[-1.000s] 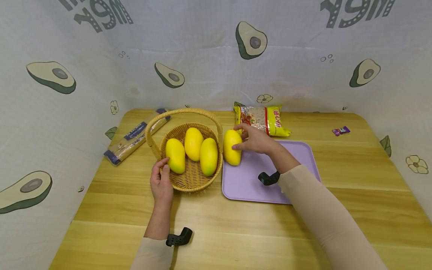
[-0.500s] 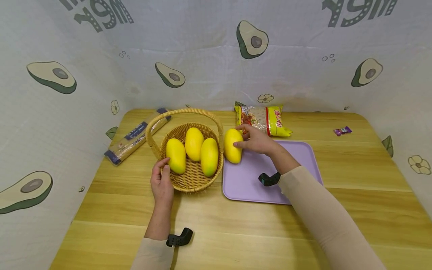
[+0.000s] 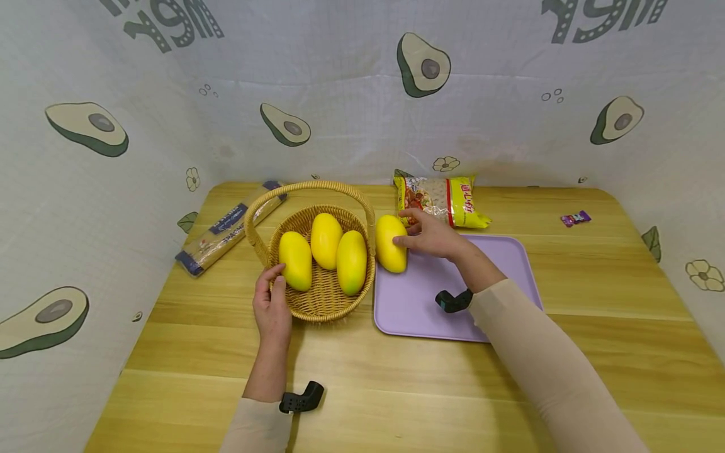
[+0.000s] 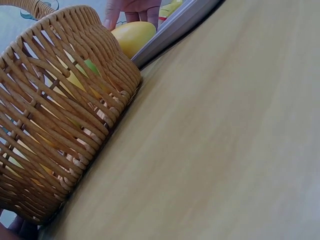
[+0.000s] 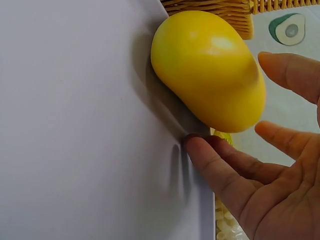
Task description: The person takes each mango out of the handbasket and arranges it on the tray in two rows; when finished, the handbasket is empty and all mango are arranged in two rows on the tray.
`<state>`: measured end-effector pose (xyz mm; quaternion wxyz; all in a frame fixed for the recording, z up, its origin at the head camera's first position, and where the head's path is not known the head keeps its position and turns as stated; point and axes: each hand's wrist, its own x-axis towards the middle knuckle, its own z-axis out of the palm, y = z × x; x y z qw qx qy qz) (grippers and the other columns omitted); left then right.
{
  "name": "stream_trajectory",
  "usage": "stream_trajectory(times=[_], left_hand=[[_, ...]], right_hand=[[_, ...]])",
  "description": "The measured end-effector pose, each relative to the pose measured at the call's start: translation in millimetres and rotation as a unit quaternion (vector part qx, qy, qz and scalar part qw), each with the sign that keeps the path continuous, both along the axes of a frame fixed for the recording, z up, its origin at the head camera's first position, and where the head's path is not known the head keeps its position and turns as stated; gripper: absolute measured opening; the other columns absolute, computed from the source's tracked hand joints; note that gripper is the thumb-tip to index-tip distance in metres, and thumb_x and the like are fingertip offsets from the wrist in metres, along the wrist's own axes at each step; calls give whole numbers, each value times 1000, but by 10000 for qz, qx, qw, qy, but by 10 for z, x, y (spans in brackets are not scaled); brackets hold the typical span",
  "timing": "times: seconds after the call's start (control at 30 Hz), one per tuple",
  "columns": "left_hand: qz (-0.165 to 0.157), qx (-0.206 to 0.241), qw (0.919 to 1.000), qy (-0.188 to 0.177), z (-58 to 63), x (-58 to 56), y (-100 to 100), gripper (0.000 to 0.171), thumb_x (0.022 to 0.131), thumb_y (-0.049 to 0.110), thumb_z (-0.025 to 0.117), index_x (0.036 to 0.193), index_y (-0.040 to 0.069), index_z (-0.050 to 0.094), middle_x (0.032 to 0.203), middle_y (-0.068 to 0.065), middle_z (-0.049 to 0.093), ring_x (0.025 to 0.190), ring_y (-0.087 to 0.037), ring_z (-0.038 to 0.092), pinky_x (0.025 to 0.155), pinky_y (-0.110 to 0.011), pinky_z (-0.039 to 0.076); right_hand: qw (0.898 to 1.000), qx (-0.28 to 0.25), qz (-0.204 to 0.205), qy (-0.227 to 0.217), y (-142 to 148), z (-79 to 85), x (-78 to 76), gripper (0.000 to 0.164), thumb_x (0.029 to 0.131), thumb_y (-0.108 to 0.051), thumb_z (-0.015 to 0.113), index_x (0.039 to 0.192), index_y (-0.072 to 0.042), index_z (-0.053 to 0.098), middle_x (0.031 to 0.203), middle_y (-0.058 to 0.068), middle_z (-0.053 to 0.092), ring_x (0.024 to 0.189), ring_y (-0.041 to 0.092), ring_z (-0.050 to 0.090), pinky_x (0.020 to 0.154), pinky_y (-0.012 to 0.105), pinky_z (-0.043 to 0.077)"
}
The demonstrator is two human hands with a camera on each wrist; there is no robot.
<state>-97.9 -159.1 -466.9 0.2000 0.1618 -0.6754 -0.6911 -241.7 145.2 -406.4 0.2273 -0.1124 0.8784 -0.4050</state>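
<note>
A wicker basket (image 3: pixel 320 308) with a tall arched handle holds three yellow mangoes, the left one (image 3: pixel 295 261) by the near-left rim. My left hand (image 3: pixel 272 308) grips the basket's left rim, fingertips at the edge beside that mango. Along the left side of the lilac tray (image 3: pixel 430 314) lies another mango (image 3: pixel 391 245), casting a shadow on the tray in the right wrist view. My right hand (image 3: pixel 433 238) is around its far right side with fingers spread. Thumb (image 5: pixel 287 72) and index finger are right at the mango's edge there, and a lower fingertip reaches the tray.
A packet of spaghetti (image 3: pixel 226 229) lies left of the basket. Behind the tray is a yellow and clear food bag (image 3: pixel 442 200). A small purple wrapped sweet (image 3: pixel 575 219) sits at the far right. Avocado-patterned curtain (image 3: pixel 340 82) encloses the table (image 3: pixel 362 390) on three sides.
The near end of the mango on the tray has shifted slightly away from me. Both hands, the basket and the tray stay almost where they were.
</note>
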Motion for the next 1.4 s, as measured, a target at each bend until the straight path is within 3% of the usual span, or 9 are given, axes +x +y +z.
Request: stream_trajectory(times=[0.2, 0.37, 0.5, 0.63, 0.83, 1.03, 1.23, 1.4], left_hand=[[6, -22, 10000, 27, 7, -2, -4, 30, 105, 11, 47, 128, -3, 62, 144, -14, 55, 142, -21, 44, 112, -26, 34], [-37, -6, 10000, 9, 4, 7, -4, 30, 106, 12, 47, 128, -3, 61, 146, -14, 54, 143, -22, 43, 112, -27, 34], [-72, -14, 10000, -10, 2, 12, -2, 30, 106, 12, 47, 128, -2, 61, 146, -13, 54, 144, -22, 43, 113, -28, 34], [-76, -20, 10000, -22, 0, 9, -10, 30, 105, 11, 47, 128, -2, 61, 146, -13, 54, 144, -22, 43, 114, -29, 34], [-90, 16, 9999, -100, -2, 8, -20, 30, 105, 10, 48, 129, 0, 61, 148, -11, 53, 145, -21, 41, 115, -31, 33], [-149, 87, 9998, -69, -3, 15, -20, 30, 105, 10, 47, 129, -1, 61, 149, -11, 52, 147, -21, 39, 118, -35, 31], [-141, 69, 9999, -64, -4, 12, -20, 31, 106, 11, 47, 130, -1, 60, 148, -12, 52, 146, -22, 40, 116, -34, 32], [-132, 69, 9998, -93, -1, 14, -17, 30, 105, 11, 48, 130, -1, 61, 149, -11, 52, 146, -22, 40, 116, -35, 33]], right_hand=[[10000, -41, 21, -56, 14, 49, 26, 78, 94, -34, 73, 157, -13, 32, 144, 28, 54, 131, 42, 56, 102, 51, 52], [9991, 363, 69, 230, 58, 150, 91, 80, 95, -38, 70, 159, -14, 28, 145, 27, 55, 130, 42, 58, 101, 53, 52], [9941, 813, 138, 706, 95, 289, 241, 79, 96, -39, 69, 159, -17, 28, 147, 23, 55, 131, 43, 57, 104, 59, 49], [9908, 872, 310, 990, 93, 439, 476, 76, 95, -38, 71, 158, -17, 33, 150, 20, 53, 134, 41, 55, 106, 60, 47], [9856, 687, 918, 1239, 20, 571, 889, 69, 93, -36, 74, 151, -11, 46, 143, 20, 59, 128, 39, 60, 104, 57, 48], [9761, 317, 1669, 1353, -186, 561, 1214, 62, 92, -34, 76, 146, -12, 53, 140, 11, 63, 121, 33, 65, 102, 52, 52], [9638, -402, 2097, 1598, -535, 465, 1350, 56, 91, -30, 78, 141, -13, 58, 139, 5, 64, 116, 26, 67, 100, 43, 54], [9656, -700, 1819, 1721, -859, 355, 1324, 64, 89, -30, 81, 146, -18, 54, 138, 2, 62, 111, 23, 69, 93, 39, 57]])
